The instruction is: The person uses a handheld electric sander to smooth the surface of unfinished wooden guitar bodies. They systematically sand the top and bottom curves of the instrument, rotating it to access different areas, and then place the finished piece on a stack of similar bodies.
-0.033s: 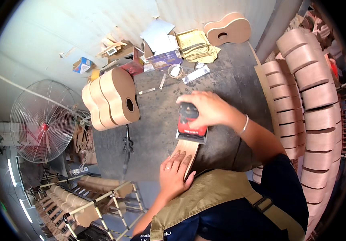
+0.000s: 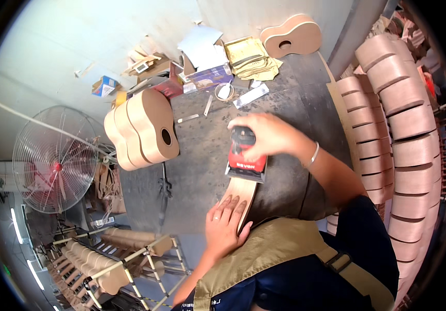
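Observation:
My right hand (image 2: 264, 136) is wrapped over the top of a red and black electric sander (image 2: 246, 159). The sander's flat base rests on the far end of a pale wooden piece (image 2: 241, 191), narrow and slightly curved, like the side of a small guitar body. On the near part of that wood my left hand (image 2: 226, 224) lies flat, fingers stretched out and thumb by its right edge. Between the hand and the sander a short strip of bare grain shows. The near end of the wood is hidden by my hand and the tan apron (image 2: 254, 246).
Pale guitar bodies (image 2: 142, 129) stand together at the left of the dark table (image 2: 197, 150); another body (image 2: 291, 36) leans at the back. Yellow sandpaper sheets (image 2: 251, 59) and boxes (image 2: 210, 78) lie along the wall. A large fan (image 2: 57, 166) stands left; stacked bodies (image 2: 414, 155) rise right.
My right hand and the sander have shifted very slightly away along the wood. My left hand stays in place. The whole view has moved a little.

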Motion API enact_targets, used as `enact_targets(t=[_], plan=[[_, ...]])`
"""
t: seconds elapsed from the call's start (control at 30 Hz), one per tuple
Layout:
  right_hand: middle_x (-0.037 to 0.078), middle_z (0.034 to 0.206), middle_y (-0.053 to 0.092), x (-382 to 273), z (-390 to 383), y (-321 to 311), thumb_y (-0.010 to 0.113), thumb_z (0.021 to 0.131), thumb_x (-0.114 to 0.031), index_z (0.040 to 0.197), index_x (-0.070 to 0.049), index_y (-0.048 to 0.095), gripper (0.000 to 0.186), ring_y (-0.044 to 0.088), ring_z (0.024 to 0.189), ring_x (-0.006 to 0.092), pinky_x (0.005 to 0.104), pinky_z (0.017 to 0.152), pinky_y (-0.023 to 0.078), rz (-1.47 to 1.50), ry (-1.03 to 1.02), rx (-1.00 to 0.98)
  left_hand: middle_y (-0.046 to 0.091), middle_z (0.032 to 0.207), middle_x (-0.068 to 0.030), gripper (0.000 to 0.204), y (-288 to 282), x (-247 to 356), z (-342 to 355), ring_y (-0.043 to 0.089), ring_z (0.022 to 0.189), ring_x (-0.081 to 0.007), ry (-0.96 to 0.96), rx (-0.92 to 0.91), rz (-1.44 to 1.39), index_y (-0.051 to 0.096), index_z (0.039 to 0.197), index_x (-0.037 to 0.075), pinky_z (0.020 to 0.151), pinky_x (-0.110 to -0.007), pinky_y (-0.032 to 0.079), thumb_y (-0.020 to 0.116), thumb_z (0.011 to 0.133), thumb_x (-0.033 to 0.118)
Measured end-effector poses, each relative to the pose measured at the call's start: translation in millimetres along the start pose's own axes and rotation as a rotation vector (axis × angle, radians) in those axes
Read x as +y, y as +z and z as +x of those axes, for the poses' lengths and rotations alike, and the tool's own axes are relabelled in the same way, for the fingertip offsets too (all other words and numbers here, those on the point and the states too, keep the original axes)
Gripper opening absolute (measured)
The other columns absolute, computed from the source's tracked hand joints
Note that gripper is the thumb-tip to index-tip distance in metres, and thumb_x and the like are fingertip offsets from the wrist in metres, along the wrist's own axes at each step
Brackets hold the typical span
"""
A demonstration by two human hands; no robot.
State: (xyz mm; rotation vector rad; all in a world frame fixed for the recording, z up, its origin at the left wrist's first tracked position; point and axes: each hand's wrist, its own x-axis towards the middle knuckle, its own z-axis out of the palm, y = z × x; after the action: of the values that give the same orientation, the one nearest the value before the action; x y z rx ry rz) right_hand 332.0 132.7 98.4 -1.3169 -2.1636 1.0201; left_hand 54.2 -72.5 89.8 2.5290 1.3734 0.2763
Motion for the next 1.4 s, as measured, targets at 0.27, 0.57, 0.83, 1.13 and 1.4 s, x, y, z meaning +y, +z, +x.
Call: enact_targets(t=[0.27,0.57,0.83,1.13,1.4], plan=[[0.009,0.118,0.076,158.0,27.4,24.4,0.082,0.09,-0.016,0.152,-0.017,0.072,0.063,0.071,0.082,0.0122,0.0293,0.055,0.058,0.828,0.395,-0.296,0.058,0.169,-0.0091,0.072,-1.0,-1.0,9.1,0.049,0.161,-0.0309,-0.01,-0.215,0.073,0.059,0.165,0.018,0.132,-0.055,0.036,0.077,0.099,0.043],[0.009,0.108,0.085,164.0,-59.3,42.3,0.083,0.092,-0.017,0.155,-0.01,0.067,0.066,0.078,0.088,0.0104,0.026,0.053,0.049,0.932,0.436,0.18,0.026,0.177,-0.0432,0.12,31.2,5.5,105.1,0.036,0.164,-0.0564,-0.071,-0.249,0.081,0.019,0.173,-0.011,0.13,-0.061,0.04,0.088,0.091,0.042],[0.003,0.119,0.076,78.7,-217.0,-5.3,0.09,0.079,-0.001,0.143,-0.007,0.072,0.067,0.069,0.088,0.0078,0.0242,0.071,0.058,0.631,0.323,0.526,0.079,0.126,-0.0281,0.092,-17.1,-12.9,126.7,0.078,0.122,-0.0427,-0.226,-0.135,-0.553,0.061,0.146,-0.007,0.109,-0.045,0.061,0.102,0.074,0.032],[0.01,0.117,0.078,-64.1,-222.4,-32.9,0.094,0.073,-0.01,0.139,-0.003,0.074,0.068,0.078,0.107,0.023,0.0357,0.097,0.06,0.182,-0.157,0.419,0.079,0.131,-0.0112,0.08,-28.6,-24.5,46.9,0.074,0.123,-0.0205,-0.075,-0.059,-0.897,0.071,0.141,-0.003,0.113,-0.04,0.056,0.106,0.071,0.017],[0.007,0.114,0.078,-151.5,-165.9,-2.8,0.093,0.078,-0.021,0.131,-0.014,0.078,0.055,0.078,0.099,0.0322,0.0399,0.086,0.064,0.048,-0.272,0.282,0.084,0.122,-0.0131,0.074,-60.7,-60.2,7.4,0.081,0.115,-0.0227,0.018,-0.021,-0.654,0.079,0.131,0.001,0.106,-0.038,0.061,0.105,0.066,0.024]])
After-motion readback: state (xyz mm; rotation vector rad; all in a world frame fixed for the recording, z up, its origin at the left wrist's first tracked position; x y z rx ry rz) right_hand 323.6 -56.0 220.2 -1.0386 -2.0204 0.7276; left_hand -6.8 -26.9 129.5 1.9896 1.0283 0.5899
